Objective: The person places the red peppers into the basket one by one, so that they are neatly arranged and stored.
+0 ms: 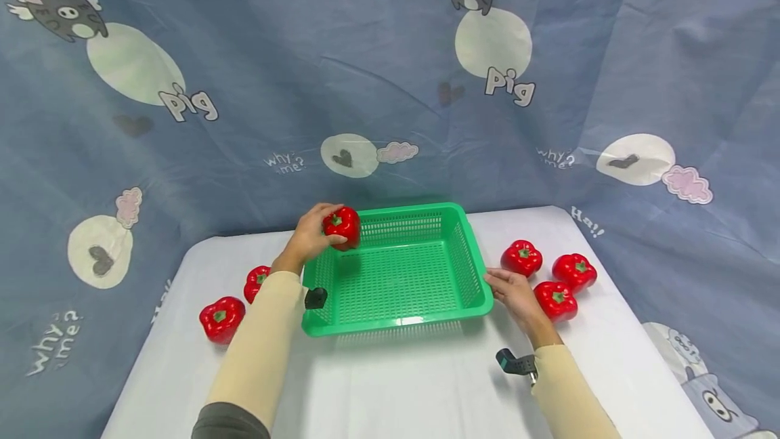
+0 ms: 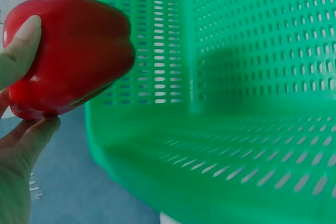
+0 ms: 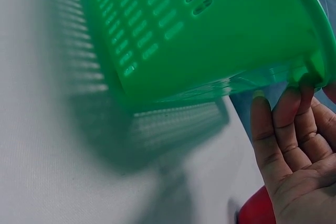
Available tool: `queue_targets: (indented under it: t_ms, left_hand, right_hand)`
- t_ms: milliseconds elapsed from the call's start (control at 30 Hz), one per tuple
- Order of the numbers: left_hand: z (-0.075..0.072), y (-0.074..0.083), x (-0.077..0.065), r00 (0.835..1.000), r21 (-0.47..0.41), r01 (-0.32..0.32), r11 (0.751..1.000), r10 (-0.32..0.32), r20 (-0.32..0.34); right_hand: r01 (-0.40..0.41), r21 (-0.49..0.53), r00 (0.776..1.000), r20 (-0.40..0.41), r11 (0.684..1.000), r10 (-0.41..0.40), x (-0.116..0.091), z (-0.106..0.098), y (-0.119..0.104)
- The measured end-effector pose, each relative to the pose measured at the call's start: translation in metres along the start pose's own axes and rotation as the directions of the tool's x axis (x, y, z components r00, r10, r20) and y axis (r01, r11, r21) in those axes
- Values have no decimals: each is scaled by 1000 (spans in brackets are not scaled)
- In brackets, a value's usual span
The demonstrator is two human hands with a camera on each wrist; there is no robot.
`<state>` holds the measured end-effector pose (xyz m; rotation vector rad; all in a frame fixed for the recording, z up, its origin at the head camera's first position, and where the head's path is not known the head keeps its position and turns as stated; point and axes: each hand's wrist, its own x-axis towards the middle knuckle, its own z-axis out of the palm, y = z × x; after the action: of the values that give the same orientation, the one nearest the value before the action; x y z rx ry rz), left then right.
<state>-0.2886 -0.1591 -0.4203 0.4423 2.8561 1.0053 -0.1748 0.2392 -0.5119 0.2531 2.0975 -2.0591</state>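
A glossy red bell pepper (image 1: 342, 227) is held in my left hand (image 1: 309, 236) at the back left corner of the green plastic basket (image 1: 396, 322). In the left wrist view, the thumb lies along one side of this bell pepper (image 2: 73, 51) and fingertips press the other, with the basket wall beside it. My right hand (image 1: 513, 295) grips the basket's right rim, its fingers hooked under the edge in the right wrist view. The basket's perforated floor shows bare.
Two red bell peppers lie left of the basket, a nearer one (image 1: 222, 320) and one partly behind the left sleeve (image 1: 255, 283). Three more, including this bell pepper (image 1: 521, 258), sit to the right on the white table (image 1: 402, 391). Blue patterned cloth (image 1: 390, 87) hangs behind.
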Motion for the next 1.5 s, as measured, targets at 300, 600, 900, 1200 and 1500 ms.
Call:
queue_targets:
  t_ms: [300, 600, 900, 1200, 1500]
  left_hand:
    - [21, -6, 12, 1000, 14, 25, 1000, -25, 15]
    - [41, -18, 17, 997, 36, 55, 998, -57, 43]
    - [55, -24, 16, 993, 38, 94, 995, -96, 65]
    - [57, -26, 17, 991, 27, 121, 992, -123, 53]
    - [53, -25, 17, 985, 59, 135, 989, -141, 99]
  right_hand:
    - [5, 6, 1000, -14, 1000, -5, 2, 1, 1]
    - [-8, 14, 1000, -22, 1000, 8, 2, 1, 5]
    - [-21, 14, 999, -33, 1000, 22, 3, 1, 5]
    - [-23, 10, 999, -26, 1000, 23, 2, 1, 5]
    - [-31, -2, 999, -33, 1000, 31, 3, 1, 7]
